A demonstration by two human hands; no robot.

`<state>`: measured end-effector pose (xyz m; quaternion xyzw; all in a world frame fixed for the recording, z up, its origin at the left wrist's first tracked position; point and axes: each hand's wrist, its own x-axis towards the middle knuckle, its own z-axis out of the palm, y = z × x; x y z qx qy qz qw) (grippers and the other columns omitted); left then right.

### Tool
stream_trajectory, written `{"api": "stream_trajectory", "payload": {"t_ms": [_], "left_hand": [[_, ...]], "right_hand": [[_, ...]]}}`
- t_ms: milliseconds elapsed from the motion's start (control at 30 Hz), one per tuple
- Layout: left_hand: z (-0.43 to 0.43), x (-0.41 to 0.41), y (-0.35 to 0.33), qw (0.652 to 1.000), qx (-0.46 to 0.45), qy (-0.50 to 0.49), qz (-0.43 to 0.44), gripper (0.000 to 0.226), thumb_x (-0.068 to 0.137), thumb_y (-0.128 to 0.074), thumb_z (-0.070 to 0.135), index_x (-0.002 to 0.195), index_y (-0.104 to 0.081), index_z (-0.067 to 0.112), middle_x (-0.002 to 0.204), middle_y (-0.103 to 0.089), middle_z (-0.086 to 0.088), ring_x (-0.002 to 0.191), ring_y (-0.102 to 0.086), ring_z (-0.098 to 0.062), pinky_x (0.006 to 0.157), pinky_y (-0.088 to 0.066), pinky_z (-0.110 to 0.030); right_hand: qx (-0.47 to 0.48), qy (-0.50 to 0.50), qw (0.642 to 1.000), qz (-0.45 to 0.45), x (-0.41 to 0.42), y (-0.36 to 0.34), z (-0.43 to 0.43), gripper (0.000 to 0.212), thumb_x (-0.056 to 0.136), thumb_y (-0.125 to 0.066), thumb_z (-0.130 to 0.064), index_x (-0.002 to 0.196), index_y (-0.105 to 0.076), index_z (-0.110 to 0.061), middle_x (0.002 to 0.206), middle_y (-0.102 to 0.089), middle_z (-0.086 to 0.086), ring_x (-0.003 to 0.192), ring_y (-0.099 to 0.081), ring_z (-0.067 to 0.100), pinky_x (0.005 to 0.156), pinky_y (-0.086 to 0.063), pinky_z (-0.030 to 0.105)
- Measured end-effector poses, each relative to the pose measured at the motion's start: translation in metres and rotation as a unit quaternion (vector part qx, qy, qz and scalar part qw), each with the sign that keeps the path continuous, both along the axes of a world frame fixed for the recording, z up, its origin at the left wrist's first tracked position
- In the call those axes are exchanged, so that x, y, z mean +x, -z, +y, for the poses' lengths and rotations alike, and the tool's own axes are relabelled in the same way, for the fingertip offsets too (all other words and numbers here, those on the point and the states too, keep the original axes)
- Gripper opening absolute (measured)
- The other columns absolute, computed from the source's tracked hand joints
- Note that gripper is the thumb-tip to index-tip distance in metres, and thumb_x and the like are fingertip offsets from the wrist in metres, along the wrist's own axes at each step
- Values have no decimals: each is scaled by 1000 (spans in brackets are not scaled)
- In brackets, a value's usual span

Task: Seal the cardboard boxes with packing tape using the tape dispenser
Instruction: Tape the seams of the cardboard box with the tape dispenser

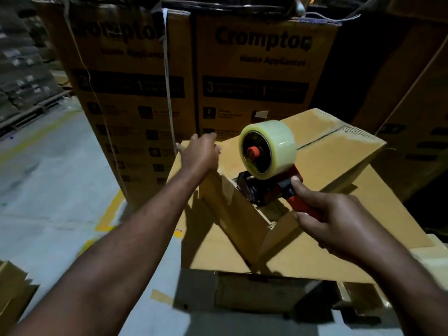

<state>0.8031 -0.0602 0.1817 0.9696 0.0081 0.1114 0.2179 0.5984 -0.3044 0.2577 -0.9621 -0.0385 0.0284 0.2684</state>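
1. Warehouse setting: grey concrete floor (48, 178) with a yellow painted line (111, 209) in the left half of the frame.
2. Tall printed cartons (261, 69) marked "Crompton Home Appliances" stand side by side across the upper centre. A white strap (168, 81) hangs down the left one.
3. Small cardboard box (327, 151) sits at frame centre, tilted, on top of a larger box (218, 248).
4. Its long axis runs from lower centre to upper right. The top seam follows the same line, and glossy tape shows on its far upper-right end.
5. The near end flaps, just below the dispenser, show a gap.
6. Tape dispenser (269, 187) is on the near end of the small box's top, with its dark head at the seam.
7. Dispenser long axis runs from lower right to centre: the red handle points lower right and the head points left and up-frame.
8. Clear tape roll (278, 141) stands up on edge above the head, with its open hub facing left.
9. Right hand (339, 221) is wrapped around the red handle, with the thumb tip pressed on the black part behind the roll.
10. Left hand (200, 151) rests on the small box's upper-left edge, at centre-left of the frame. It is motion-blurred; the fingers look fairly straight and laid over the edge, not clenched.
11. Loose cardboard (12, 287) lies at the lower-left edge of the frame.
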Motion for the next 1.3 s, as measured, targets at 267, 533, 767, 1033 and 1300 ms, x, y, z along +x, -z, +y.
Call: {"api": "stream_trajectory", "payload": {"t_ms": [267,533,767,1033,1300], "left_hand": [[-25,-21,8,979,94,126,129,59,105,-35,53,161,-21,39,171,-2,11,157,6,-24,111,8,-80],[-31,-31,6,979,121,92,136,75,97,-33,73,161,-15,40,171,-1,11,157,9,-28,109,15,-76],[-61,-73,1,996,29,4,79,59,102,-42,54,156,-34,31,171,-5,-2,157,5,-34,115,3,-76],[-72,-155,15,916,-368,142,71,33,102,-54,7,129,-65,22,138,-14,44,157,-2,-24,124,-18,-58],[-71,-183,52,961,-209,183,12,80,87,-77,25,152,-36,45,158,-9,38,152,2,5,123,-20,-41]], "right_hand": [[17,-22,1000,-11,2,9,-5,68,99,-60,-30,152,-22,-49,133,-56,3,88,-61,15,65,-51,27],[2,-49,999,-5,-35,-3,-40,69,99,-58,-28,153,-20,-48,116,-62,-3,84,-62,10,72,-59,32],[-5,-64,997,-51,-73,12,-54,69,99,-58,-29,156,-21,-42,75,-57,-8,65,-54,3,58,-44,19],[38,-59,994,-83,-85,29,-58,70,98,-59,-31,156,-20,-41,90,-62,-11,81,-58,2,67,-49,20],[42,-45,996,-63,-79,25,-65,65,98,-59,-32,153,-27,-45,91,-63,-11,76,-60,3,68,-55,27]]}}
